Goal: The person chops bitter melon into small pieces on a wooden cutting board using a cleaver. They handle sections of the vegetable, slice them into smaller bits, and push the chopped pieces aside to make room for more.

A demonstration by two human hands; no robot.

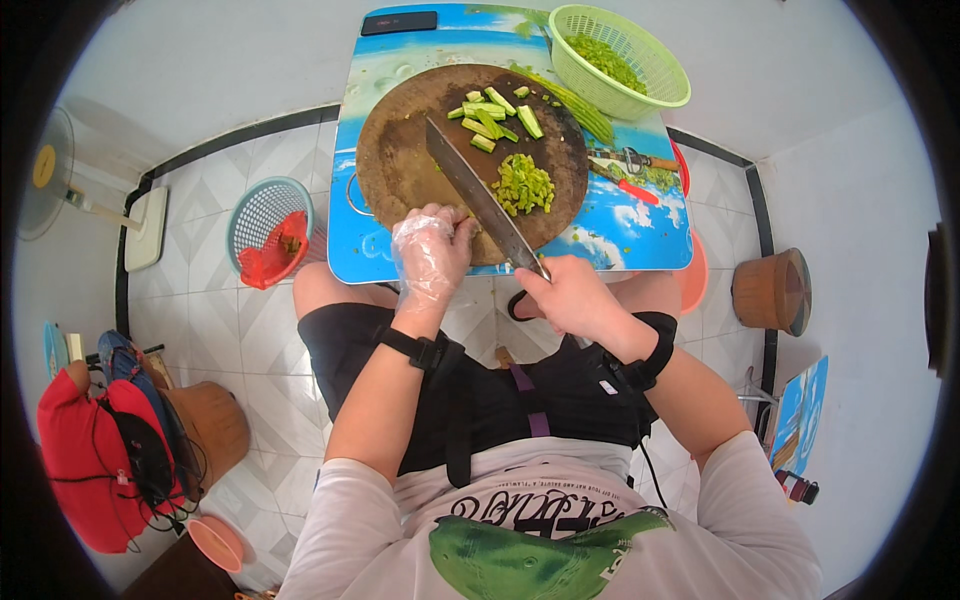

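A round wooden cutting board (400, 150) lies on a small table. My right hand (572, 297) is closed around the handle of a kitchen knife (480, 200), whose wide blade slants up and left across the board. At the board's near edge is my left hand (434, 250), in a clear plastic glove, its fingers curled together; what they hold, if anything, is hidden. Several green vegetable pieces (483, 118) with pale insides lie on the far part of the board. To the right of the blade sits a heap of finely chopped green vegetable (523, 185).
A green basket (670, 90) of chopped greens stands at the table's far right, beside long green stalks (575, 100). A peeler (640, 160) and a red-handled tool (638, 192) lie right of the board. A dark phone (400, 23) rests far left. A grey-blue basket (243, 215) with a red bag stands on the floor.
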